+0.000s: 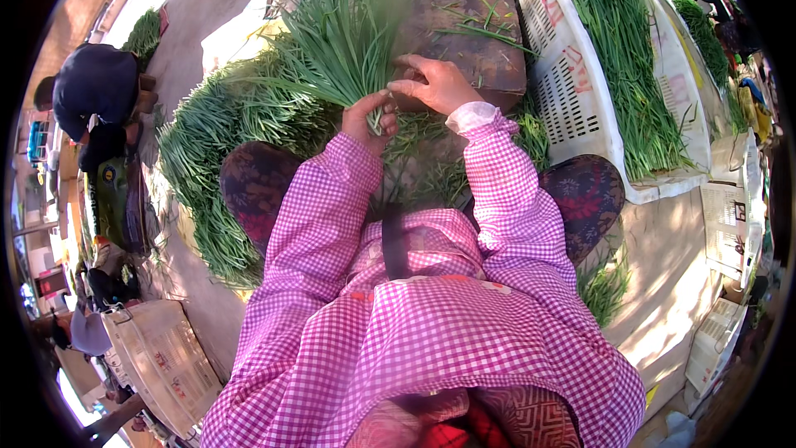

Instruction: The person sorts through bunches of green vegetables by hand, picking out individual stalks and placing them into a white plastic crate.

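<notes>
My left hand [371, 119] is closed around the lower ends of a bunch of green leafy stalks, likely Chinese chives [348, 43], whose leaves fan out away from me. Just to the right, my right hand [435, 82] has its thumb and forefinger apart near the bunch's edge; nothing is plainly seen between them. A large heap of the same greens [217, 130] lies to the left, by my knee. Beyond my right hand is a worn wooden block or low board [472, 43] with loose leaves [488, 31] on top.
At the right, a white slotted plastic crate [572, 93] holds long greens [628, 68]; more crates stand beyond it. Loose trimmings [435, 180] litter the ground between my knees. A person in dark clothing [96, 87] bends at the far left, above a pale crate [165, 361] lower left.
</notes>
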### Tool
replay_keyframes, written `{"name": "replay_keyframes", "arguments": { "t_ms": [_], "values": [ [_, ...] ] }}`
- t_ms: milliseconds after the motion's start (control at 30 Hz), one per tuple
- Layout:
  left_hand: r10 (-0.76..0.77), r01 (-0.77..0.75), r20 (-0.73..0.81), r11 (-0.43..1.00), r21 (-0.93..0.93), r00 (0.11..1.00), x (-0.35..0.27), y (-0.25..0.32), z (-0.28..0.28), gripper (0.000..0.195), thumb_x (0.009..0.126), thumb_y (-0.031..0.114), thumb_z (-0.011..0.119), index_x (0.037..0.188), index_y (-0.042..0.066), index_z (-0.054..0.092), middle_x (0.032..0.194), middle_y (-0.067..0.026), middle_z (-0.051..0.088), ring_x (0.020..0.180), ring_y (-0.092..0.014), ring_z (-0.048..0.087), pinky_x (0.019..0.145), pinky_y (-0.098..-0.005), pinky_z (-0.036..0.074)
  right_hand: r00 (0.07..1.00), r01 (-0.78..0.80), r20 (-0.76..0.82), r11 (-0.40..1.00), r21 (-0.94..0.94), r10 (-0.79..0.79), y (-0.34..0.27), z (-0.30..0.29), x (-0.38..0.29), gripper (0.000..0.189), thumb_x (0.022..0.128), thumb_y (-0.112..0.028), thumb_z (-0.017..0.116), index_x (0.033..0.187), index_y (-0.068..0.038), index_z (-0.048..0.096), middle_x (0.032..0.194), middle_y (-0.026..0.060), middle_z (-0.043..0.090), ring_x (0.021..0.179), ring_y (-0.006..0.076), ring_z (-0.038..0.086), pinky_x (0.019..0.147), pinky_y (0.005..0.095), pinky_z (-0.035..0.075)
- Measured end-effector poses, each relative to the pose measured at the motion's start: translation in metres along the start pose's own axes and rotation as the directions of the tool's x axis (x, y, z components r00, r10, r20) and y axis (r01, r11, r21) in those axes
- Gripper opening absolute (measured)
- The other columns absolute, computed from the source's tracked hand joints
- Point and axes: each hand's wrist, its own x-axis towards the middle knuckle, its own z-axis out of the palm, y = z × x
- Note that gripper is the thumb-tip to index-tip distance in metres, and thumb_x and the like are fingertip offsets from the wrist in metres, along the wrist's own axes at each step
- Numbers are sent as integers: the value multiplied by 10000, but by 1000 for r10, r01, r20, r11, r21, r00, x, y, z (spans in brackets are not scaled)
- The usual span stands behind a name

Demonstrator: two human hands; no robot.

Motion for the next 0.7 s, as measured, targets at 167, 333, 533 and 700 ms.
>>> {"name": "replay_keyframes", "arguments": {
  "t_ms": [167,333,533,700],
  "values": [
    [-48,51,36,994,-96,998,1,-2,2,125,809,159,577,864,74,504,694,-27,497,519,-109,435,486,-259,350,988,-31,-151,997,69,41,-7,-10,4,218,831,-201,602,981,-49,644,706,52,630,540,92,573,539,252,453],
    [-114,119,67,989,-85,991,-3,-7,8,136,802,173,585,856,83,499,709,-31,497,551,-119,432,510,-274,354,986,-48,-152,987,153,71,-12,-1,4,226,834,-195,600,1003,-51,639,689,28,621,515,77,547,511,243,434],
    [-165,160,151,986,43,975,4,-13,-9,141,814,180,586,841,46,552,703,-44,559,549,-150,523,505,-290,457,935,-106,-343,994,-16,94,-5,16,9,253,767,-272,671,911,-65,647,684,83,640,577,190,596,542,303,459],
    [-109,102,35,984,145,993,-2,-15,2,145,820,173,588,863,35,578,720,-38,591,564,-147,573,506,-282,506,905,-110,-394,983,147,160,7,25,14,212,750,-236,689,820,-45,633,656,86,639,567,189,618,538,308,467]
  ]
}}
